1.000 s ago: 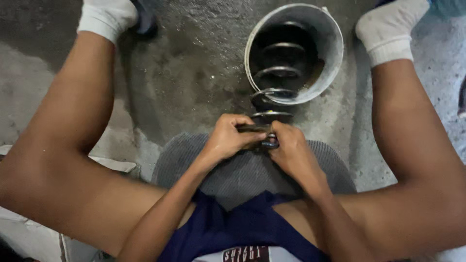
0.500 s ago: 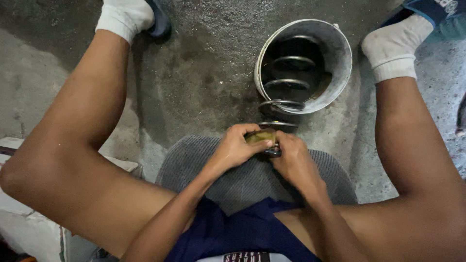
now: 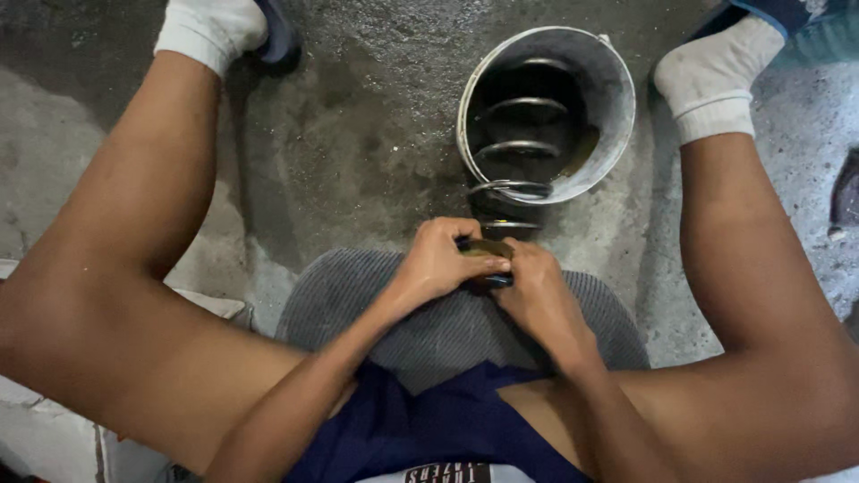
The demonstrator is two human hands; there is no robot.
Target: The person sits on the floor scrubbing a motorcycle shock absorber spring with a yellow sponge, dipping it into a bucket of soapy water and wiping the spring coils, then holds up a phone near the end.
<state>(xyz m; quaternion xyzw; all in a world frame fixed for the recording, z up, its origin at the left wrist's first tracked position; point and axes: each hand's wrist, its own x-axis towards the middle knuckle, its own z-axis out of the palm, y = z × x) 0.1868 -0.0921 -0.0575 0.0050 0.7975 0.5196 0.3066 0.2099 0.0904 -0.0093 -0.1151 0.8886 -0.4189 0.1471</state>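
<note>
I sit on a grey ribbed stool [image 3: 358, 295] with legs spread. My left hand [image 3: 443, 264] and my right hand [image 3: 537, 295] meet at the stool's front edge, both closed around a small dark part with a brownish top [image 3: 486, 250]. The part sits at the near end of a dark metal coil spring [image 3: 514, 192]. That spring leans from my hands into a tilted metal bucket [image 3: 608, 98] on the concrete floor. My fingers hide most of the small part.
Stained concrete floor [image 3: 358, 134] lies between my legs. My socked feet rest at the upper left [image 3: 210, 31] and upper right [image 3: 716, 85], the right one beside the bucket. A pale slab edge [image 3: 36, 420] shows at the lower left.
The view has shifted slightly, so bucket and hands sit a little lower and further right. Both hands stay closed on the part at the spring's end, fingers working slightly.
</note>
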